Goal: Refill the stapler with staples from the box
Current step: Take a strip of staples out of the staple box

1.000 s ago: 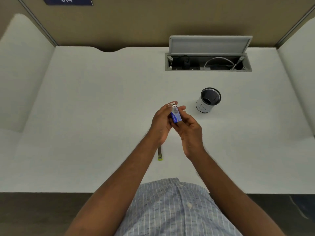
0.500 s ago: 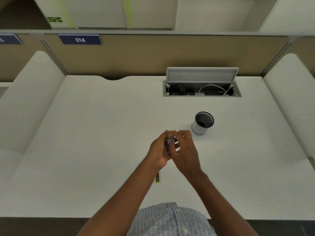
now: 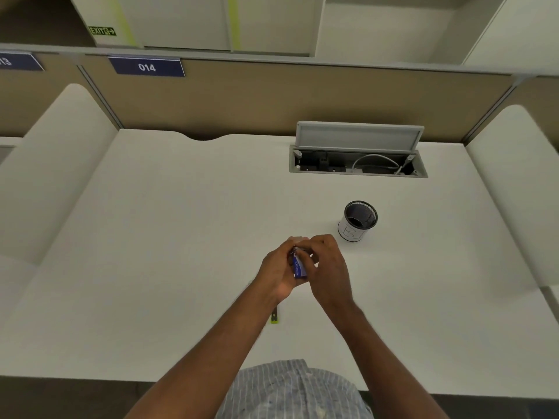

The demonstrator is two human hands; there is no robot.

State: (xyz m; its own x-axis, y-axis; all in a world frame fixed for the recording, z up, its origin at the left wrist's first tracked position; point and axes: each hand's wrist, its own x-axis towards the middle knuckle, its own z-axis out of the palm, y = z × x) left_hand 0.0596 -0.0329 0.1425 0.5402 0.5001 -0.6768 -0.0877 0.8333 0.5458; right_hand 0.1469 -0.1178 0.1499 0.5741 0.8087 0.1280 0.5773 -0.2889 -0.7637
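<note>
A small blue staple box (image 3: 299,266) is held above the white desk (image 3: 169,237), between both hands. My left hand (image 3: 279,267) wraps it from the left. My right hand (image 3: 328,266) closes on it from the right, fingertips curled over its top end, where a bit of grey metal shows. The box's opening is hidden by my fingers. A thin dark object with a yellow-green tip (image 3: 274,316), possibly the stapler, lies on the desk and is mostly hidden under my left forearm.
A black mesh pen cup (image 3: 357,221) with a white label stands just right of and beyond my hands. An open cable hatch (image 3: 358,163) with a raised lid sits at the back right. Padded white dividers flank the desk on both sides.
My view has tilted upward, so the partition and shelves above now show. My hands have stayed together on the box; my right fingers have curled over its top end.
</note>
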